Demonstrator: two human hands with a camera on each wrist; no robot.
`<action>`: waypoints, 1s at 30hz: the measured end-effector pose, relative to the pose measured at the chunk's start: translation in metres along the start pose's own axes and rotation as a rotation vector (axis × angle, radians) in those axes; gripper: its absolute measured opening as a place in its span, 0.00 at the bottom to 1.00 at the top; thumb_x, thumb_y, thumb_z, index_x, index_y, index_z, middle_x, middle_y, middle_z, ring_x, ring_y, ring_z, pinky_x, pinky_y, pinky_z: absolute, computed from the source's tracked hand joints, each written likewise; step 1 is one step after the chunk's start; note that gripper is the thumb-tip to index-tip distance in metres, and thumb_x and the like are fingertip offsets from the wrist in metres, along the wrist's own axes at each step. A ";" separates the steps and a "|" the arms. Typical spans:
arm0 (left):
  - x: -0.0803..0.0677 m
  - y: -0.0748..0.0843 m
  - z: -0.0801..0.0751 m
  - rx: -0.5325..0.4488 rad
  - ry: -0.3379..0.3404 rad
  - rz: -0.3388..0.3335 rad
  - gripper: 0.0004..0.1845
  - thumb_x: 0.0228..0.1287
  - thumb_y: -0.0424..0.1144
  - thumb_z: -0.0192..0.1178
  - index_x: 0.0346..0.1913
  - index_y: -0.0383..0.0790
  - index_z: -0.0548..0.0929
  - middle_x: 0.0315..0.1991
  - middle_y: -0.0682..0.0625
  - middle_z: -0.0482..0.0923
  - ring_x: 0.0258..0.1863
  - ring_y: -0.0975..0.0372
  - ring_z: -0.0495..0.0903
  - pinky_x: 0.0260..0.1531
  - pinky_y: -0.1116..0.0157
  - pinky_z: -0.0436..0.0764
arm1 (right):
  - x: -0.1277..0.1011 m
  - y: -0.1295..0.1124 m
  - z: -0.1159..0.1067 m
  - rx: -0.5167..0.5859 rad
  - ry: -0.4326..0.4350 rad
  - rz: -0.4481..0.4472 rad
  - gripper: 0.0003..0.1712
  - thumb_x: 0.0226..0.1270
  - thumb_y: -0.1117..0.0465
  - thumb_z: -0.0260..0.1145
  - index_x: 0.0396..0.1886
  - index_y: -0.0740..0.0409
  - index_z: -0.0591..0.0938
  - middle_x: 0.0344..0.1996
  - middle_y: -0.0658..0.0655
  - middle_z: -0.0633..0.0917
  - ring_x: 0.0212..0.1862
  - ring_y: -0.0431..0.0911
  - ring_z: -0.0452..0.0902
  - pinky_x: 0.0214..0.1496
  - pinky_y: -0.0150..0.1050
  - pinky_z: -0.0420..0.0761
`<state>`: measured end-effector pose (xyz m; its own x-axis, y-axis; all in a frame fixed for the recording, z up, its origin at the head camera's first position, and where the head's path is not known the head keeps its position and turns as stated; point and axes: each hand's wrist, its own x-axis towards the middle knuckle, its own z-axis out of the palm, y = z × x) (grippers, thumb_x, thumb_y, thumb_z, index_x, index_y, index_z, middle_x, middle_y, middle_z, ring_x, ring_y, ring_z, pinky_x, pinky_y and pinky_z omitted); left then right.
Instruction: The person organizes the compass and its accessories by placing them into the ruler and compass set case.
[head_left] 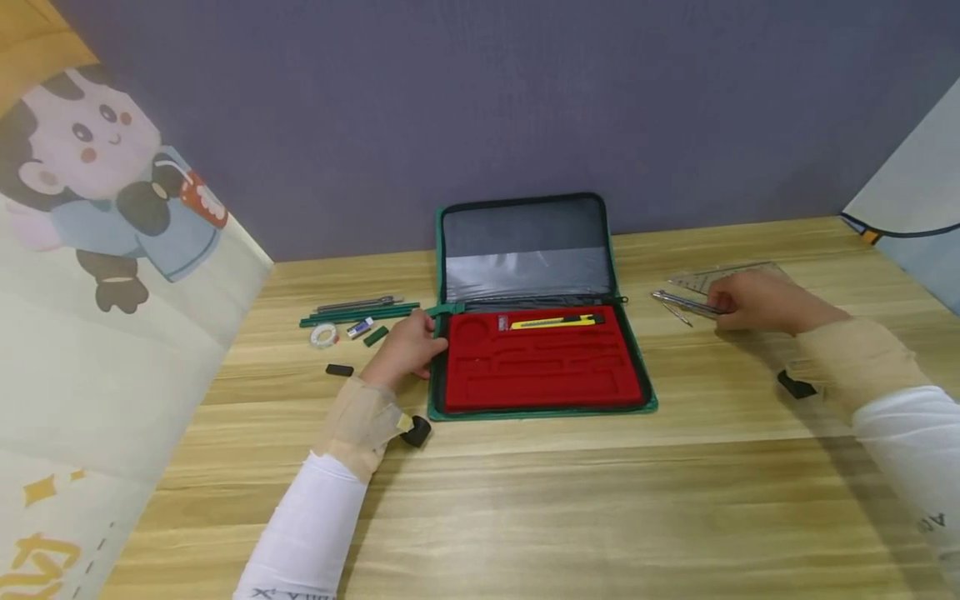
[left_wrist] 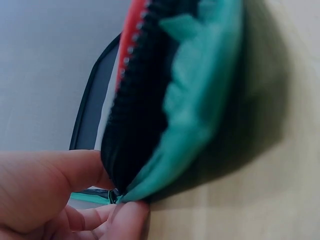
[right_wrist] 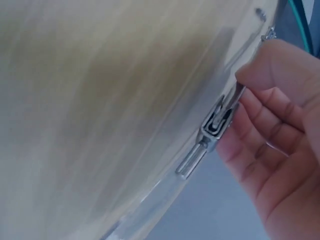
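A green zip case (head_left: 542, 413) lies unfolded with its lid leaning back. Its red molded tray (head_left: 546, 386) bears a yellow utility knife (head_left: 553, 322) and a small clear packet (head_left: 503, 322) in the top slot. At the case's left edge, my left hand (head_left: 405, 348) pinches the zipped border (left_wrist: 195, 120) between thumb and fingers. Off to the right, my right hand (head_left: 757, 298) pinches a metal drawing compass (head_left: 684, 302); its hinge head (right_wrist: 212, 127) shows in the right wrist view. A thin metal piece (head_left: 678, 314) lies beside it.
Behind the right hand lies a clear set square (head_left: 701, 277). Left of the case are green pencils (head_left: 360, 313), another metal instrument (head_left: 356, 304), a tape roll (head_left: 324, 336), an eraser (head_left: 360, 327), a green block (head_left: 377, 336) and a black block (head_left: 340, 369). A wall (head_left: 360, 133) stands behind.
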<state>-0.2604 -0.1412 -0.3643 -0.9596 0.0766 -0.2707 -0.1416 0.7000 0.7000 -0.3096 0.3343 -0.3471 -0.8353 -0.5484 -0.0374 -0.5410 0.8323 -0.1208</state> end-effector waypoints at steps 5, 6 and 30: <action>-0.001 0.000 0.000 -0.002 0.001 -0.005 0.15 0.66 0.36 0.55 0.49 0.33 0.65 0.42 0.42 0.69 0.15 0.61 0.72 0.19 0.65 0.81 | 0.005 -0.012 -0.003 0.054 -0.025 -0.038 0.09 0.48 0.68 0.70 0.25 0.54 0.77 0.18 0.46 0.71 0.22 0.38 0.61 0.26 0.34 0.64; -0.001 0.000 0.000 -0.001 0.001 -0.004 0.15 0.66 0.36 0.55 0.49 0.33 0.65 0.42 0.42 0.69 0.15 0.61 0.72 0.19 0.65 0.81 | 0.006 -0.014 -0.003 0.066 -0.031 -0.042 0.09 0.48 0.68 0.70 0.25 0.54 0.78 0.18 0.46 0.70 0.22 0.38 0.61 0.26 0.33 0.63; -0.002 0.000 0.001 0.015 0.015 -0.006 0.16 0.65 0.36 0.55 0.49 0.33 0.65 0.45 0.41 0.70 0.15 0.61 0.74 0.19 0.65 0.81 | 0.031 -0.061 -0.010 0.127 0.002 -0.170 0.08 0.44 0.72 0.64 0.25 0.58 0.77 0.17 0.46 0.67 0.22 0.39 0.60 0.26 0.34 0.64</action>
<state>-0.2577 -0.1400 -0.3642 -0.9623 0.0616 -0.2649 -0.1439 0.7111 0.6882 -0.3031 0.2675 -0.3310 -0.7331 -0.6801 -0.0040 -0.6579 0.7108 -0.2489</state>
